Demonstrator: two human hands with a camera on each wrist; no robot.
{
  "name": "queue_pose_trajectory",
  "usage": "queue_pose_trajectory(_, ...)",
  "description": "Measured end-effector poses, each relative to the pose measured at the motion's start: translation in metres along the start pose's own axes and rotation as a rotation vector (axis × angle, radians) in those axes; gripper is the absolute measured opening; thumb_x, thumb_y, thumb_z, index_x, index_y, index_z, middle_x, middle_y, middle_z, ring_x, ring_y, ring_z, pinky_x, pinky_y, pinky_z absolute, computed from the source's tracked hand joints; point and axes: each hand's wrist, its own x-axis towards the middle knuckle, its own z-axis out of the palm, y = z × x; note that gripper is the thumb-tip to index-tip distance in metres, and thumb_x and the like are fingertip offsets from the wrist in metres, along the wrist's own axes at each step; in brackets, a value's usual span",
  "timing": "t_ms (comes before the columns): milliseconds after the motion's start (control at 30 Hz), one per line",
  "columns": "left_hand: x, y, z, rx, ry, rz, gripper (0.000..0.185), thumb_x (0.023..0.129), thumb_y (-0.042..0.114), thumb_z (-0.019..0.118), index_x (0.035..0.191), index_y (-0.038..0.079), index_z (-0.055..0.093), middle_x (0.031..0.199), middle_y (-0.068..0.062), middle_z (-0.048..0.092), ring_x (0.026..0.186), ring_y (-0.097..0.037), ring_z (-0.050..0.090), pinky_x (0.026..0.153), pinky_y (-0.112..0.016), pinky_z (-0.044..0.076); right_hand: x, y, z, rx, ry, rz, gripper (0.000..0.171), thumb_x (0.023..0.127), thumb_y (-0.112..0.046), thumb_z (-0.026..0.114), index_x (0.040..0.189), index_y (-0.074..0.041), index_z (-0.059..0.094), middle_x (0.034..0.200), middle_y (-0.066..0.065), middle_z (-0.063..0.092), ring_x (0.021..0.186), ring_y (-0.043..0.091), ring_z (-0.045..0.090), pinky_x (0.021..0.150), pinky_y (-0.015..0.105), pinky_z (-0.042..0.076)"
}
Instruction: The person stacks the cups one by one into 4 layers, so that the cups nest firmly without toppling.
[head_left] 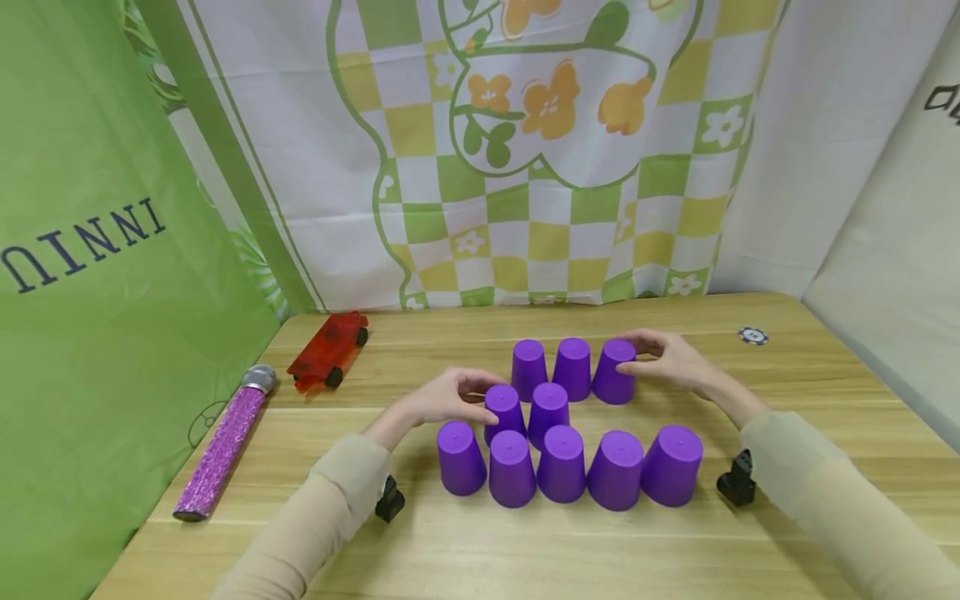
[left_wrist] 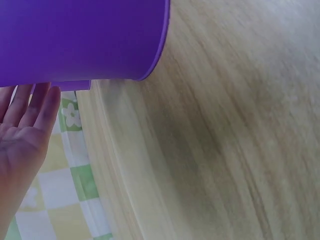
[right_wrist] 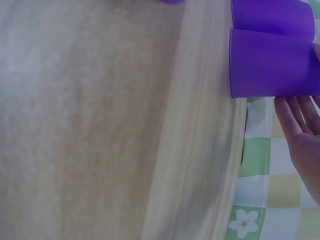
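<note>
Purple cups stand upside down on the wooden table in three rows. In the middle row, my left hand [head_left: 442, 396] holds the left cup [head_left: 503, 407] between thumb and fingers; a second cup [head_left: 550, 408] is beside it. My right hand [head_left: 670, 360] has its thumb and fingers around the right-end cup [head_left: 613, 379] of the back row, also seen as a purple cup [right_wrist: 275, 65] in the right wrist view. Two more cups, a middle one [head_left: 573, 371] and a left one [head_left: 529, 371], complete that row. Several cups, among them a central one [head_left: 561, 467], line the front.
On the table's left lie a glittery pink microphone [head_left: 225, 454] and a red toy car [head_left: 330, 350]. A poker chip [head_left: 753, 336] is at the far right. A patterned curtain [head_left: 525, 208] hangs behind the wooden table [head_left: 450, 550].
</note>
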Motion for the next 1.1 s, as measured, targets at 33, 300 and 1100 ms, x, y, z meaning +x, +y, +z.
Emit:
queue_pose_trajectory(33,0.000,-0.001,0.000,0.001,-0.003,0.009,0.052,0.079,0.007,0.074,0.127,0.001,0.056,0.125,-0.016,0.061,0.116,-0.025,0.059,0.102,-0.032,0.047,0.000,0.000,0.000,-0.004,-0.002,0.001,0.054,0.085,-0.022,0.070,0.130,-0.001,0.051,0.121,0.018,0.062,0.109,0.017,0.058,0.097,0.037,0.049)
queue_pose_trajectory(300,0.000,-0.003,0.001,-0.024,0.024,0.042,0.050,0.078,0.004,0.074,0.124,-0.002,0.057,0.121,-0.019,0.062,0.112,-0.024,0.061,0.100,-0.032,0.048,0.000,0.000,0.000,0.022,-0.010,-0.028,0.056,0.085,-0.020,0.070,0.133,0.001,0.048,0.124,0.020,0.059,0.113,0.025,0.056,0.101,0.049,0.045)
queue_pose_trajectory(1100,-0.018,-0.016,-0.026,-0.041,0.314,0.001,0.047,0.081,0.018,0.074,0.124,0.008,0.059,0.114,-0.014,0.066,0.108,-0.025,0.062,0.087,-0.033,0.055,-0.043,-0.010,-0.019,0.059,0.070,0.034,0.051,0.099,-0.032,0.047,0.141,-0.004,0.039,0.139,0.019,0.048,0.102,-0.021,0.047,0.086,0.004,0.041)
